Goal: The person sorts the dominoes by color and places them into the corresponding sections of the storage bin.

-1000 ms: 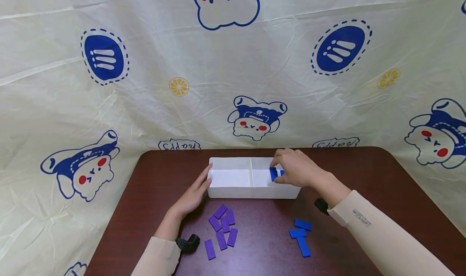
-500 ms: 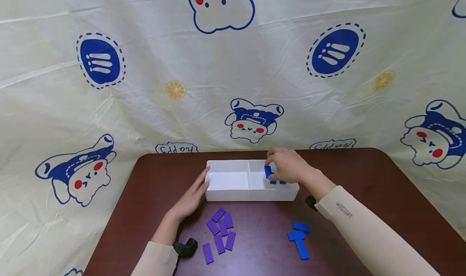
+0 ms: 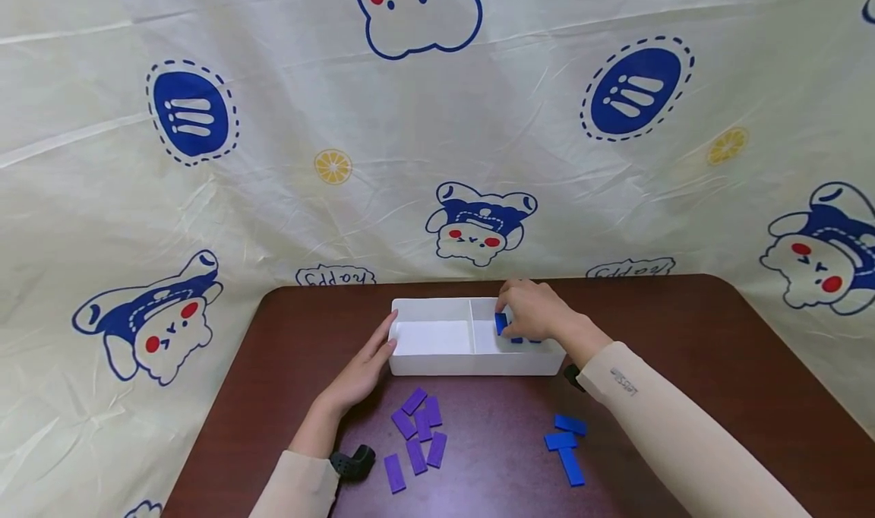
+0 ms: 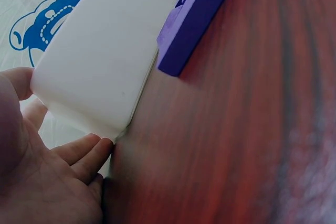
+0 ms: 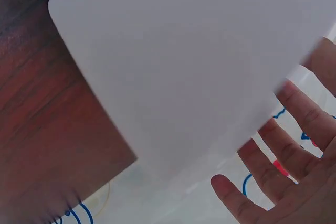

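A white two-compartment box (image 3: 437, 364) stands near the table's far edge in the head view. Inside its right compartment, my right hand (image 3: 538, 311) pinches a small blue block (image 3: 501, 323) upright near the divider. More blue shows low in that compartment, partly behind the hand. My left hand (image 3: 362, 367) rests with extended fingers against the box's left end; the left wrist view has its fingers (image 4: 86, 153) along that white wall (image 4: 100, 51). In the right wrist view the box wall (image 5: 173, 66) hides the pinched block, and several right fingers (image 5: 286, 150) show beyond it.
Several purple blocks (image 3: 422, 425) lie loosely in front of the box on the left. Three blue blocks (image 3: 571, 466) lie at the front right, touching or close together. The brown table (image 3: 492, 442) ends at a patterned cloth (image 3: 383, 222) behind.
My right hand has shifted left inside the right compartment with the blue block, closer to the divider, uncovering more blue below it. The left hand stays against the box end.
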Demonstrator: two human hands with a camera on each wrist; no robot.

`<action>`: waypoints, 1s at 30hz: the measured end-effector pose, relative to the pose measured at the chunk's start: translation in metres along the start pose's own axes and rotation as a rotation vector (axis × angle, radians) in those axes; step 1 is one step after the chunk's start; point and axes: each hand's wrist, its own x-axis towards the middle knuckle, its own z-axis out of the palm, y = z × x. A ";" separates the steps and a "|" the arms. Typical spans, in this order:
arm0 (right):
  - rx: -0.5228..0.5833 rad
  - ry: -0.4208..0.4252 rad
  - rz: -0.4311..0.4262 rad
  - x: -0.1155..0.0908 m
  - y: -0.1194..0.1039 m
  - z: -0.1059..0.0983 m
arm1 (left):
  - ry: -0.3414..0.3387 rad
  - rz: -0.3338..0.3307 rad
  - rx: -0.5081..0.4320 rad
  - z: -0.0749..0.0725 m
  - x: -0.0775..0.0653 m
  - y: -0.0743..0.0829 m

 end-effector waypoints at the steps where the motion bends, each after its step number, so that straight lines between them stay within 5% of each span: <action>1: -0.002 -0.003 0.001 0.001 0.000 0.001 | 0.001 0.003 0.002 0.000 0.000 0.000; 17: -0.025 -0.003 0.036 0.011 0.001 0.029 | 0.022 -0.009 0.029 0.002 -0.005 0.000; 30: -0.035 -0.018 0.056 0.016 0.001 0.031 | 0.016 -0.005 0.023 0.000 0.001 0.000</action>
